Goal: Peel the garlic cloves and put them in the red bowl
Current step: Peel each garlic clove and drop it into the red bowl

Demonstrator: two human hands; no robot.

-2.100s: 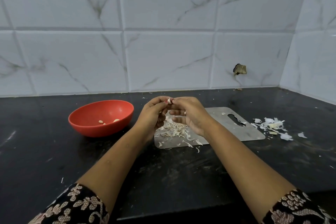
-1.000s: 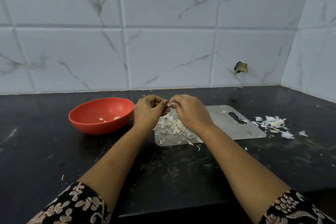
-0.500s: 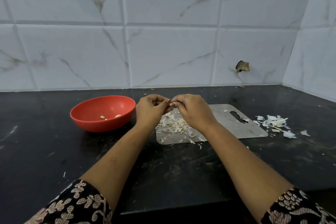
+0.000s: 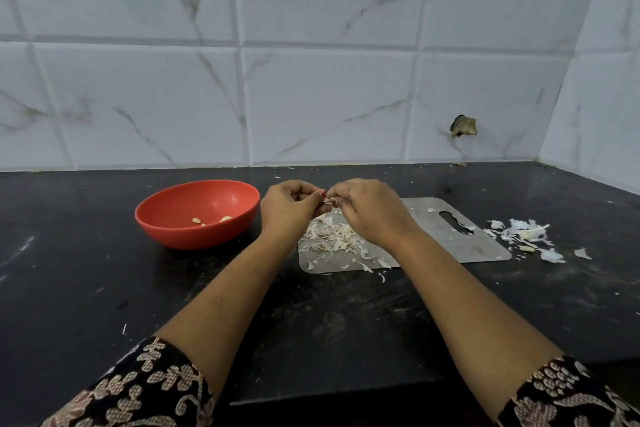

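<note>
The person's left hand (image 4: 289, 208) and right hand (image 4: 367, 213) are meeting over the left end of the grey cutting board (image 4: 433, 239), fingers of both curled in and their tips pinching one small garlic clove (image 4: 327, 200) between them; only a pale sliver of it is showing, so how much skin is on it I cannot tell. Under the hands a pile of papery skins (image 4: 332, 236) is lying on the board, with a few scraps spilling over its near edge onto the black counter (image 4: 104, 288). The red bowl (image 4: 166, 230) is sitting to the left, its right rim just beside the left hand, and a few peeled cloves (image 4: 225, 218) are resting on its bottom. The board's slotted handle end is pointing right, and just past that edge a second heap of skins (image 4: 523, 236) is lying on the counter, with the side wall standing further right. Behind, the marbled tile wall (image 4: 311, 97) is running along the counter's back edge, a strip of counter showing between it and the bowl. A broad stretch of dark counter is lying left of the bowl, and another is spreading from the board's near edge to the counter's front edge, where the two forearms in patterned sleeves (image 4: 138, 388) are crossing it
</note>
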